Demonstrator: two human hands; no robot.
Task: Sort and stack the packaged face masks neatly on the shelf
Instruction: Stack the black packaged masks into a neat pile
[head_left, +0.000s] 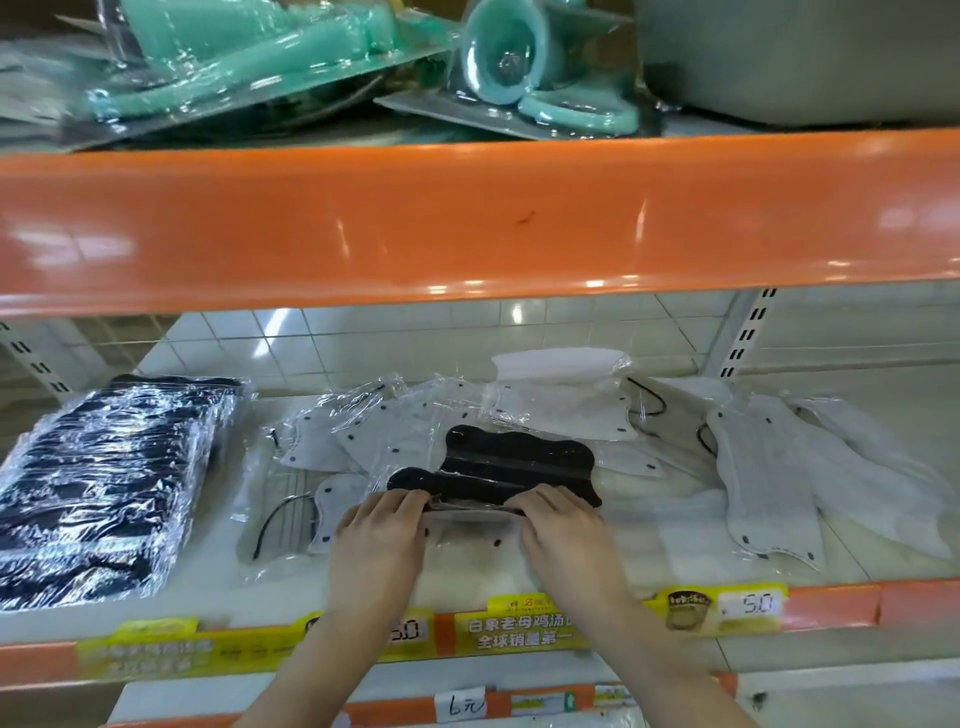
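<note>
A black packaged mask (514, 465) lies flat atop loose white packaged masks (566, 400) scattered across the shelf (519, 582); a neat stack of black packaged masks (104, 483) sits at left.

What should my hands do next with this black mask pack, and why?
Probably lift the black mask pack and carry it left onto the black stack. Both hands, left hand and right hand, already grip its near edge, and it lies on loose white packs.

Bright overhead light, glare on orange shelf edge (467, 218) (wide-angle bowing); soft blur
</note>
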